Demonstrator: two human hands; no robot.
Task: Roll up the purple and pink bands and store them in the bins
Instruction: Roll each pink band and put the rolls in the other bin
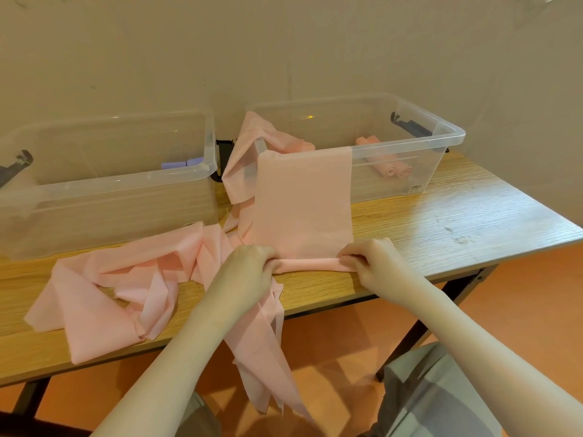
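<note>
A wide pink band (303, 200) hangs over the front wall of the right clear bin (441, 137) and runs down onto the table. Its near end is rolled into a thin tube (310, 264). My left hand (249, 266) pinches the tube's left end, and my right hand (369, 260) pinches its right end. Inside the right bin lie rolled pink bands (394, 170). The left clear bin (126, 181) holds purple rolls (183, 163). More loose pink bands (120, 285) lie crumpled on the table at the left, and some (262, 357) hang off the front edge.
The wooden table (457, 216) stands against a beige wall, with bare surface right of the right bin. Both bins have black latches at their ends. Below the front edge are an orange floor, the table's dark legs and my grey-clad knees.
</note>
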